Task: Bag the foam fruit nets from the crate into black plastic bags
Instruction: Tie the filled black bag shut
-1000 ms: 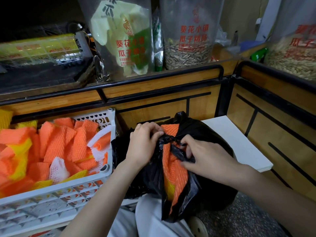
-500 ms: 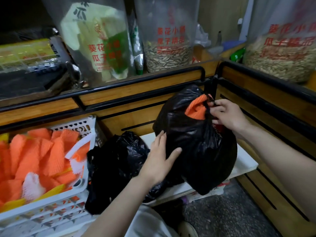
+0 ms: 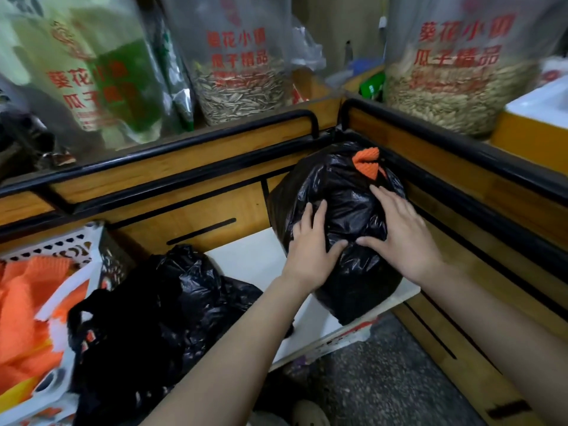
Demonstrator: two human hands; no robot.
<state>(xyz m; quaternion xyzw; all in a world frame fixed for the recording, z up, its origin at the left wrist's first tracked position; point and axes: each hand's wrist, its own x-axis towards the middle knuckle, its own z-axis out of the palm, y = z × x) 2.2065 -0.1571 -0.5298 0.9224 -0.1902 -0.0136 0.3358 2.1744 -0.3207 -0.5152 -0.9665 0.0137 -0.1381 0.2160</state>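
We are pressing our left hand (image 3: 310,244) and right hand (image 3: 402,238), fingers spread flat and grasping nothing, onto the stuffed black plastic bag (image 3: 347,216) at the far right corner of the white board (image 3: 252,256). An orange foam net (image 3: 365,162) is poking from its top. Crumpled black bags (image 3: 147,318) are lying at the board's left edge, against the white perforated crate (image 3: 89,262). Clear seed sacks (image 3: 242,84) are standing on the wooden counter (image 3: 184,161) behind.

The full bag (image 3: 353,213) is my mark: it sits on the board (image 3: 246,259), tucked into the counter (image 3: 172,167) corner, with my left hand (image 3: 310,244) and right hand (image 3: 399,235) flat on its near side. Left of it lie slack bags (image 3: 159,318), and beyond them the crate (image 3: 61,244) holding nets (image 3: 24,302). Seed sacks (image 3: 242,87) stand behind it.
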